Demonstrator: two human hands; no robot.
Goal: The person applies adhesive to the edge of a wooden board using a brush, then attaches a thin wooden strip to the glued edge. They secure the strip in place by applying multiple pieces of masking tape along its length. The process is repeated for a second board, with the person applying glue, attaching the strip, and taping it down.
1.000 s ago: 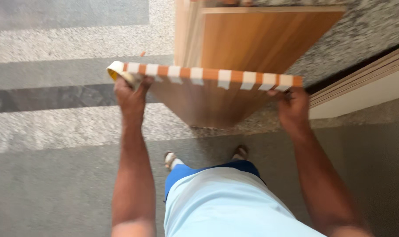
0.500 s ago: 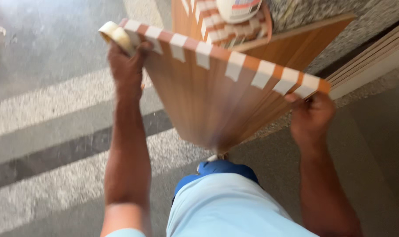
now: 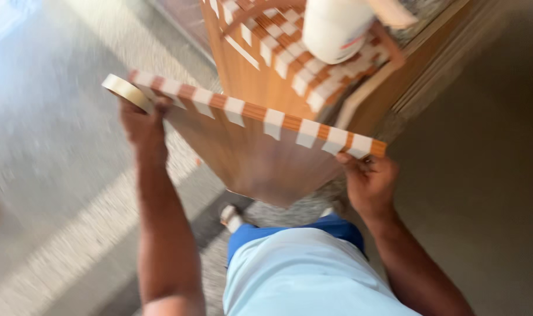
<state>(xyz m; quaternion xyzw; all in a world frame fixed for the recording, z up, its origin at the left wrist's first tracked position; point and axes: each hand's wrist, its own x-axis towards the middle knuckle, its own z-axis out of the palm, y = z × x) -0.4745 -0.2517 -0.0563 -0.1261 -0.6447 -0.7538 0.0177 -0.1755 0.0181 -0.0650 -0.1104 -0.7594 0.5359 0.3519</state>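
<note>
I hold a wooden panel (image 3: 249,155) upright in front of me, its top edge (image 3: 260,114) covered with short strips of pale tape. My left hand (image 3: 139,126) grips the panel's left end and also holds a roll of masking tape (image 3: 123,90). The panel's right end rests in the grip of my right hand (image 3: 369,181). The panel tilts down to the right. The frame is blurred by motion.
Behind the panel stand more wooden boards (image 3: 278,55) with taped edges, and a white plastic jug (image 3: 334,29) rests on them. Speckled grey stone floor (image 3: 61,193) lies to the left, plain floor (image 3: 483,175) to the right. My feet (image 3: 231,217) show below.
The view swung towards the stacked boards, which now fill the top. The panel I hold has shifted lower and right in view, tilted more; both hands keep their grip.
</note>
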